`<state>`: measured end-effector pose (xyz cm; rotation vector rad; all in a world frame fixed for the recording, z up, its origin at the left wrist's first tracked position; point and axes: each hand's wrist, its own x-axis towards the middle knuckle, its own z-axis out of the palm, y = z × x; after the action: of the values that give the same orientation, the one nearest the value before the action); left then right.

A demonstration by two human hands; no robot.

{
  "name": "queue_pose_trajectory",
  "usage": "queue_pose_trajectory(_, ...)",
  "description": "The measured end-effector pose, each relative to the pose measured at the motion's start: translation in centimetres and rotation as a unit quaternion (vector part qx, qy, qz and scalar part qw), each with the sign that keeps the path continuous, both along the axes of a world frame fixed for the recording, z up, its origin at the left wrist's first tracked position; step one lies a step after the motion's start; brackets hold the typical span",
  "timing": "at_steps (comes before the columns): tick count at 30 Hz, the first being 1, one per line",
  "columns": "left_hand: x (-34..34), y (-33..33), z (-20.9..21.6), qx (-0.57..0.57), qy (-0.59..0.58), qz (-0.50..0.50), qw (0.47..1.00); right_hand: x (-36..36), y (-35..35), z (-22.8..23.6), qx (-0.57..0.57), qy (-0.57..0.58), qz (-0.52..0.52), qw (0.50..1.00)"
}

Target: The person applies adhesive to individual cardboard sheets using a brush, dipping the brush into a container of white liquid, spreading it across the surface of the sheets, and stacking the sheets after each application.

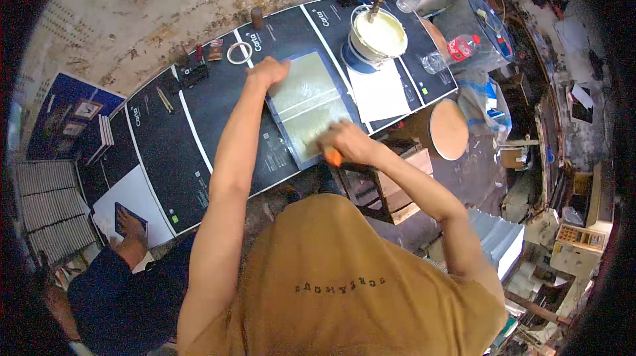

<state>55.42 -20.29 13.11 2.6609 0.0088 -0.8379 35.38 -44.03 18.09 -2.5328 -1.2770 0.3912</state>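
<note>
A blue-edged sheet with two pale greenish panels point(310, 84) lies on the black-covered table in front of me, a light strip crossing its middle. My left hand point(269, 72) rests on its far left corner, fingers stretched out and holding nothing. Over the near right part of the sheet, my right hand point(350, 143) is closed round a small orange tool point(332, 156). Motion blur and my fingers hide the tool's exact kind. Its lower end is close to the near panel; whether it touches, I cannot tell.
A bucket of cream paste point(379, 37) with a stick stands at the far right, beside white paper point(383, 101). A tape roll point(239, 52) lies beyond my left hand. At lower left, another person's hand point(130, 225) presses a dark blue book cover. A round-topped stool point(449, 129) stands right.
</note>
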Motion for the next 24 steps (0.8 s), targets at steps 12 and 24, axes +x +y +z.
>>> queue_pose_trajectory(12,2.5,0.5,-2.6,-0.003,0.014,-0.009,1.0,0.0,0.2,-3.1,0.042,-0.044,-0.021,0.998)
queue_pose_trajectory(24,0.9,-0.3,0.7,0.017,0.015,-0.01,1.0,7.4,-2.9,-4.4,0.064,-0.065,-0.066,0.994)
